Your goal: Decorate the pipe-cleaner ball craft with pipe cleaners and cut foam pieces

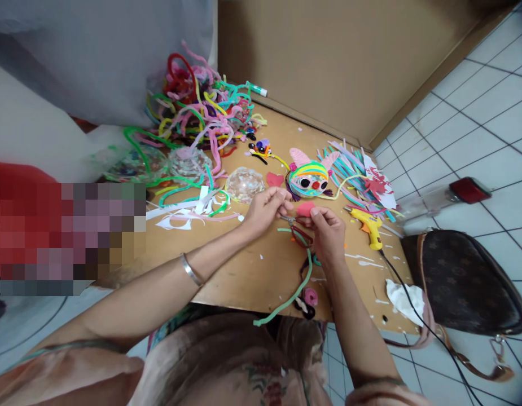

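My left hand (267,210), a silver bangle on its wrist, is closed in a pinch over the table's middle; what lies between its fingertips is too small to name. Just right of it, my right hand (328,228) pinches a small red piece (305,210). Scissors with dark red handles (302,237) are right under the hands, partly hidden. Another red piece (275,179) rests behind my left hand. Beyond my hands is a colourful craft face (308,179) with pink ears, black eyes and a red nose. A green fuzzy stem (292,304) curves toward the table's front edge.
Tangled fuzzy stems (201,113) pile up at the back left, near clear round pieces (245,185) and white paper scraps (176,220). Rightward are a yellow glue gun (371,225) with a black cord, a crumpled tissue (404,299) and a brown bag (472,282).
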A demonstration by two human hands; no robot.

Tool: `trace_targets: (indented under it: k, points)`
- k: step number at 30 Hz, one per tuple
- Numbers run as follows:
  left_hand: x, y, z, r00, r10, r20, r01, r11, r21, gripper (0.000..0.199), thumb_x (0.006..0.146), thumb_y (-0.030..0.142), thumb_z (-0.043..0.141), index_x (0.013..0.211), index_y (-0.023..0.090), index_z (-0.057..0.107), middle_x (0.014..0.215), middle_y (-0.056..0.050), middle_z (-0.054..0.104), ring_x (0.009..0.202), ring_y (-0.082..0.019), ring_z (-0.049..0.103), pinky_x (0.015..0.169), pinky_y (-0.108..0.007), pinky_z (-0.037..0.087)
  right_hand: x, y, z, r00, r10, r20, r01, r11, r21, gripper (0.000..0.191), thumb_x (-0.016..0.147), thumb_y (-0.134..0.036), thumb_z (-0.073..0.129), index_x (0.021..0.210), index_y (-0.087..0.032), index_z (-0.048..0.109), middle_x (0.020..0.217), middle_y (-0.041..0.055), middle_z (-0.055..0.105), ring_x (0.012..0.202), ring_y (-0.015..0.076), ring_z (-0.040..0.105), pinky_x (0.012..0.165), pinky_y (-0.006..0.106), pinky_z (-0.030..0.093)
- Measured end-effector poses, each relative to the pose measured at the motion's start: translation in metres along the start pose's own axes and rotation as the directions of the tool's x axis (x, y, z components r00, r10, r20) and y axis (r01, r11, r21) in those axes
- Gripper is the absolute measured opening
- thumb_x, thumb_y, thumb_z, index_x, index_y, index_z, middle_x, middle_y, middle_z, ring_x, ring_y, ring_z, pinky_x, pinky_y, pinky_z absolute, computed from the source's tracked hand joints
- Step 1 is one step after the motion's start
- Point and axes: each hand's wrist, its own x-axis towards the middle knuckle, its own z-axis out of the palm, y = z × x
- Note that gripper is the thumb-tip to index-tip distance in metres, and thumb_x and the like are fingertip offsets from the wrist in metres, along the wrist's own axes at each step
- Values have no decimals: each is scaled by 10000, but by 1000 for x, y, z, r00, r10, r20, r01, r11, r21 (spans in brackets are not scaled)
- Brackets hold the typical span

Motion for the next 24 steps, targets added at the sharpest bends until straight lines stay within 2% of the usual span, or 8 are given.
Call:
trace_targets:
  k: [4, 8, 15, 20, 24]
  points:
    - [-1, 1, 2, 997, -53, 50, 54, 999, -7, 452, 821, 591, 603, 839, 140, 635, 759, -61, 704, 615, -95, 579, 555, -203, 428, 1, 1, -1, 1000, -21, 11, 22, 1000, -6, 298, 642, -436, 798, 714, -179, 665, 541, -43, 609, 494, 83, 523, 548, 239, 454]
    - [-5, 4, 8, 993, -67, 98, 65, 998, 16, 344, 736, 469, 718, 761, 140, 619, 713, -34, 690, 596, -84, 554, 590, -213, 432, 2, 2, -2, 999, -52, 15, 53, 997, -48, 285, 664, -431, 780, 714, -180, 655, 537, -52, 592, 490, 74, 502, 535, 228, 431]
    - [-3, 5, 9, 995, -75, 61, 73, 997, 23, 202, 738, 329, 676, 703, 142, 608, 654, -12, 661, 575, -78, 537, 595, -215, 431, 1, 4, 1, 997, -74, -20, 72, 994, -81, 330, 627, -404, 813, 827, -179, 679, 658, -7, 693, 546, 104, 602, 566, 245, 498]
    - [-4, 6, 9, 992, -113, 51, 113, 994, -4, 150, 727, 266, 661, 686, 138, 594, 636, -3, 645, 562, -70, 526, 586, -207, 426, -3, 2, 5, 990, -138, -16, 135, 986, -100, 404, 631, -369, 820, 954, -194, 651, 690, -27, 682, 598, 116, 648, 621, 257, 544]
    - [-4, 4, 9, 992, -119, 40, 120, 992, -25, 144, 730, 267, 659, 711, 135, 607, 641, -2, 644, 555, -65, 516, 564, -195, 413, -3, 3, 4, 987, -162, -7, 160, 978, -138, 381, 641, -384, 810, 932, -189, 660, 716, -7, 693, 624, 125, 656, 635, 267, 562]
